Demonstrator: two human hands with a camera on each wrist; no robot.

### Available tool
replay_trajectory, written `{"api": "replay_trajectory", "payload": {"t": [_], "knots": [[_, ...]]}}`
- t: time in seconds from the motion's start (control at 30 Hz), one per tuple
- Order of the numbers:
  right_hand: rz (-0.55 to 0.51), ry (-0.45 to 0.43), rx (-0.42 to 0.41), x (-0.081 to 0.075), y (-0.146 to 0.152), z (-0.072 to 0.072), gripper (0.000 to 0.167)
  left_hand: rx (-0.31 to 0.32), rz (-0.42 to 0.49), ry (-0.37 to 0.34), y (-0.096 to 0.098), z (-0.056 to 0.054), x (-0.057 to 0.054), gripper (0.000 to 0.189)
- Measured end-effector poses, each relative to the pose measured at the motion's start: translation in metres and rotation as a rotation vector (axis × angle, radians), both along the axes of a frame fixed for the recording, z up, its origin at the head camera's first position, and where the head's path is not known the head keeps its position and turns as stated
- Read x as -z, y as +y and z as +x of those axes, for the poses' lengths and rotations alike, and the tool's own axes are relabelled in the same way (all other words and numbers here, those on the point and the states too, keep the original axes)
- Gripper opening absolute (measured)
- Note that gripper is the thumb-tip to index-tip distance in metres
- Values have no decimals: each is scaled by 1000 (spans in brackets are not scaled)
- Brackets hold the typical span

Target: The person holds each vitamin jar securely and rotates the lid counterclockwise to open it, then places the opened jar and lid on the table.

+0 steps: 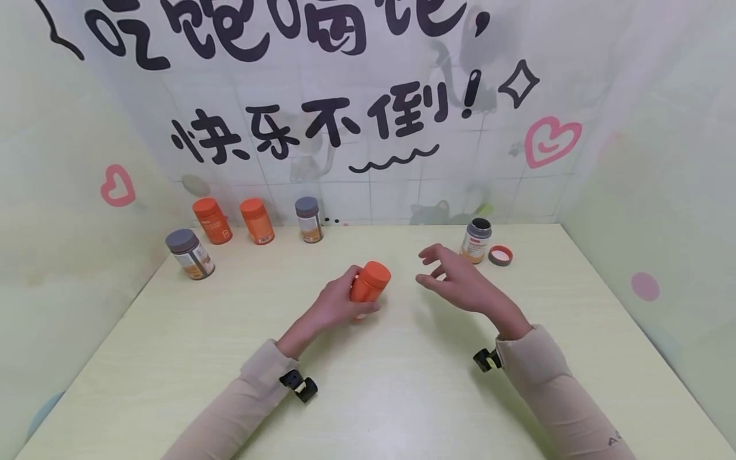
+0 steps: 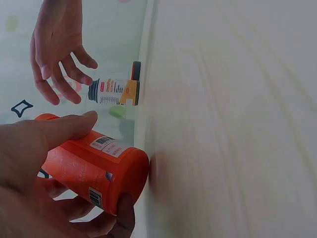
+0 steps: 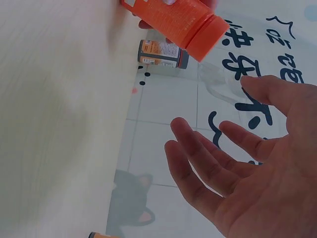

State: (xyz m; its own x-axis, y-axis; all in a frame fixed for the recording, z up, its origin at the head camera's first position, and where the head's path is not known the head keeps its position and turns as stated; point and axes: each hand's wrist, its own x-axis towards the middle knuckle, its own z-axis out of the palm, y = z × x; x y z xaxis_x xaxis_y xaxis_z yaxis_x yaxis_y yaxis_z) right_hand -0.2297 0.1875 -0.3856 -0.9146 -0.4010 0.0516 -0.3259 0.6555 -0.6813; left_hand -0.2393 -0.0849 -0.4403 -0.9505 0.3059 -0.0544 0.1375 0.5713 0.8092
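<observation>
L hand (image 1: pixel 338 299) wrapped round orange bottle (image 1: pixel 370 286), abt mid-table; bottle tilted, cap end up & leaning R; can't tell if its base touches the table (image 1: pixel 368 402). R hand (image 1: pixel 460 281) wide, fingers loosely spread in the air, R of the held bottle, nr but apart. Beyond R hand, nr back edge twd back R corner: open grey bottle (image 1: pixel 476 243), upright, w/ loose cap (image 1: pixel 500 256) just beside it on the R, white inside facing up. Nr back L corner, by L edge: grey-capped bottle (image 1: pixel 191 255). Along back edge, going R from there: rear orange bottle (image 1: pixel 214 222), orange twin (image 1: pixel 257 222), 2nd grey-capped bottle (image 1: pixel 309 221), all upright & apart
</observation>
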Motion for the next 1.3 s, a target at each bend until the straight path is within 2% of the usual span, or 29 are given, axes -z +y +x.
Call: {"api": "replay_trajectory", "payload": {"t": [0.27,0.57,0.73,0.97,1.17,1.3], "knots": [[26,-55,-33,8,-8,-1,56,83,2,-5,20,7,-2,59],[102,-83,-16,15,-16,-1,65,190,4,25,36,9,4,52],[143,-81,0,16,-19,0,64,208,-4,50,41,12,4,54],[231,-34,54,18,-25,2,57,219,-6,41,44,14,1,54],[291,-2,57,22,-26,2,51,251,-26,67,45,12,1,55],[286,-19,69,24,-26,2,52,258,-23,32,45,12,2,56]]}}
